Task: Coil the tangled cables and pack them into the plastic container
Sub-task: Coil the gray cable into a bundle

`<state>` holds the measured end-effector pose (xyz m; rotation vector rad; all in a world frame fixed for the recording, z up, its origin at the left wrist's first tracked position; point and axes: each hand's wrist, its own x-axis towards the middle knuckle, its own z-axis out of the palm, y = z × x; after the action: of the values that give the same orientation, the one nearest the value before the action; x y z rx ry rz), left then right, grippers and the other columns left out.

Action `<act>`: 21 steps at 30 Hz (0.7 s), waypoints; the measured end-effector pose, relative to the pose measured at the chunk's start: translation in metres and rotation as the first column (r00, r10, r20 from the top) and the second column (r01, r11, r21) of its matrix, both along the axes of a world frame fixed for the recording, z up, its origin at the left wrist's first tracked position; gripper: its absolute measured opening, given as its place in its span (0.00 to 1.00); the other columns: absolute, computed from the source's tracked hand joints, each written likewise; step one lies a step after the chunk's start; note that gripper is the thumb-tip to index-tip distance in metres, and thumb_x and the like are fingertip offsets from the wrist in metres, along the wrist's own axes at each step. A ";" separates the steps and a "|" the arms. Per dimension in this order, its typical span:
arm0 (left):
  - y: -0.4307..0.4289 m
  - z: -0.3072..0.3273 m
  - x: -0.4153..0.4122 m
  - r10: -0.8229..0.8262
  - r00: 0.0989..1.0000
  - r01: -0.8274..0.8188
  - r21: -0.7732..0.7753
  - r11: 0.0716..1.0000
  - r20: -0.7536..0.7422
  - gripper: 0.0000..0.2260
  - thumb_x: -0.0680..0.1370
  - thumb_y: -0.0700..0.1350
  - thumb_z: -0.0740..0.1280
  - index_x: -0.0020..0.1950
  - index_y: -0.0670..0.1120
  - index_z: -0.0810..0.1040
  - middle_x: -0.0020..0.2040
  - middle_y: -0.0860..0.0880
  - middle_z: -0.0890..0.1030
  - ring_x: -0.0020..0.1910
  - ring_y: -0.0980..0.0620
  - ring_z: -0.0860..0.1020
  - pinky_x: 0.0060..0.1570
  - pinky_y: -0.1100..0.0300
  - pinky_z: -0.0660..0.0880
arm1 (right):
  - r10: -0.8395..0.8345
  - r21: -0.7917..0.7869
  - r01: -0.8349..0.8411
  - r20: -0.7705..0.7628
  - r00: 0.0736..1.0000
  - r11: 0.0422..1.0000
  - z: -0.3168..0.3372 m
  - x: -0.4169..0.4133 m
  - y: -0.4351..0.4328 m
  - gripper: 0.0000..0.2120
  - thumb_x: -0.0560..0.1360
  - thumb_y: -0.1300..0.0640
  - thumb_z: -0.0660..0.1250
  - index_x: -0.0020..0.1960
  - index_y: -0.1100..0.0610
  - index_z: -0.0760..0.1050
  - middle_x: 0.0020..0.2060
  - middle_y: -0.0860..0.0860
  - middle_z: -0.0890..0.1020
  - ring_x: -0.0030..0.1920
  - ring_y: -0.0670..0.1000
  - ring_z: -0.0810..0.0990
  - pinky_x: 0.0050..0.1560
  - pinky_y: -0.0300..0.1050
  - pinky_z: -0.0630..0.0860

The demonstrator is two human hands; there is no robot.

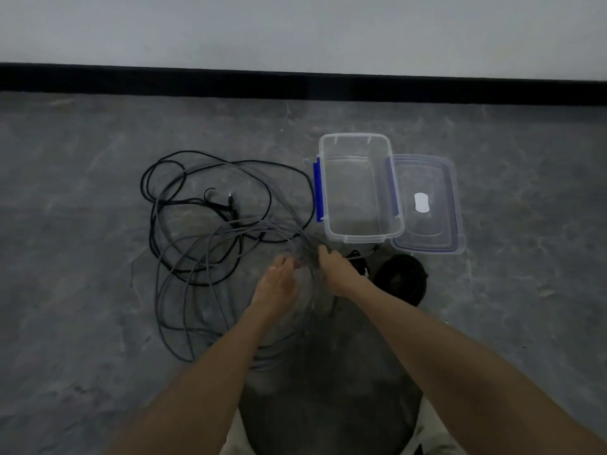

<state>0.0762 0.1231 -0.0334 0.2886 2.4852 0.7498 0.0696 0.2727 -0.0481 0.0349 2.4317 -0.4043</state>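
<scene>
Grey mottled floor (98, 290), white wall (295, 27) behind w/ black skirting. We're mid-coil on the grey cable (249, 228). Our right hand (335, 270) is clenched round a bunch of its loops, just short of the box (361, 237). Our left hand (277, 284) is right beside it at the same loops, but it's too blurred to tell if the fingers pinch a strand. Box stands open, nothing in it yet, lid (427, 178) flat on the floor just beside its right side. The loose grey cable sprawls left of our hands, crossed over & under the black cable (197, 152). A dark round bundle (400, 277) sits by our right wrist, prob. a finished coil.

To do this well, imo: keep the right hand as the fixed anchor and feed w/ the left, one loop at a time, same loop size, small enough for the box. Don't yank. Where grey crosses black, a pull will likely tighten the knot, so lift the strand free first.
</scene>
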 end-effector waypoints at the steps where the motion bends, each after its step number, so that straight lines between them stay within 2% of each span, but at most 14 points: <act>1: -0.002 -0.001 -0.001 0.000 1.000 0.000 0.004 1.000 0.003 0.17 0.76 0.32 0.59 0.64 0.38 0.73 0.64 0.40 0.72 0.61 0.41 0.74 0.58 0.52 0.69 | -0.002 0.014 0.003 -0.023 1.000 1.000 0.000 -0.001 -0.001 0.23 0.77 0.67 0.60 0.70 0.66 0.58 0.62 0.68 0.70 0.61 0.67 0.73 0.58 0.55 0.70; 7: -0.006 0.008 -0.002 0.022 1.000 -0.022 -0.005 1.000 0.006 0.17 0.76 0.32 0.59 0.65 0.39 0.72 0.62 0.42 0.71 0.60 0.42 0.72 0.54 0.58 0.65 | 0.083 0.157 -0.046 -0.244 0.966 0.987 0.025 -0.009 -0.009 0.09 0.77 0.69 0.58 0.56 0.64 0.71 0.53 0.63 0.77 0.52 0.62 0.79 0.46 0.51 0.74; 11: -0.008 0.036 -0.013 0.044 0.998 -0.045 -0.035 0.998 -0.037 0.18 0.78 0.34 0.60 0.68 0.41 0.68 0.66 0.43 0.69 0.61 0.44 0.72 0.54 0.57 0.67 | 0.159 0.197 -0.096 -0.338 0.928 0.976 0.058 -0.019 -0.015 0.09 0.81 0.64 0.54 0.55 0.62 0.72 0.53 0.60 0.77 0.51 0.60 0.79 0.47 0.51 0.75; 14: -0.011 0.068 -0.025 0.079 0.991 -0.085 -0.046 0.995 -0.110 0.21 0.77 0.35 0.60 0.70 0.41 0.65 0.67 0.42 0.67 0.63 0.43 0.70 0.57 0.55 0.69 | 0.185 0.148 -0.135 -0.411 0.893 0.980 0.097 -0.024 -0.021 0.09 0.80 0.62 0.55 0.54 0.62 0.72 0.51 0.60 0.78 0.49 0.60 0.79 0.45 0.50 0.73; 17: -0.018 0.107 -0.036 0.042 0.975 -0.058 -0.067 0.996 -0.218 0.23 0.78 0.37 0.61 0.73 0.42 0.64 0.69 0.43 0.66 0.65 0.42 0.68 0.63 0.51 0.68 | 0.187 0.062 -0.182 -0.525 0.830 0.981 0.147 -0.024 -0.029 0.08 0.79 0.62 0.57 0.54 0.61 0.73 0.49 0.58 0.78 0.47 0.59 0.79 0.42 0.47 0.70; 19: -0.023 0.133 -0.041 -0.004 0.953 -0.024 -0.086 0.996 -0.304 0.20 0.79 0.40 0.61 0.71 0.43 0.67 0.70 0.44 0.68 0.66 0.43 0.67 0.64 0.52 0.66 | 0.174 0.002 -0.215 -0.591 0.788 0.977 0.181 -0.022 -0.032 0.09 0.77 0.65 0.60 0.56 0.60 0.73 0.49 0.57 0.78 0.48 0.57 0.79 0.45 0.47 0.74; 21: -0.028 0.159 -0.044 -0.065 0.922 0.029 -0.100 0.995 -0.381 0.15 0.81 0.43 0.59 0.67 0.44 0.73 0.67 0.46 0.72 0.64 0.44 0.69 0.63 0.54 0.65 | 0.161 -0.044 -0.238 -0.616 0.771 0.970 0.215 -0.019 -0.032 0.12 0.74 0.68 0.62 0.57 0.60 0.74 0.52 0.57 0.77 0.51 0.57 0.78 0.49 0.51 0.76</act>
<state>0.0326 0.0950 0.1254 0.5018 2.8596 0.5998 0.0508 0.2407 0.1667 -0.4801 2.9985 -0.5235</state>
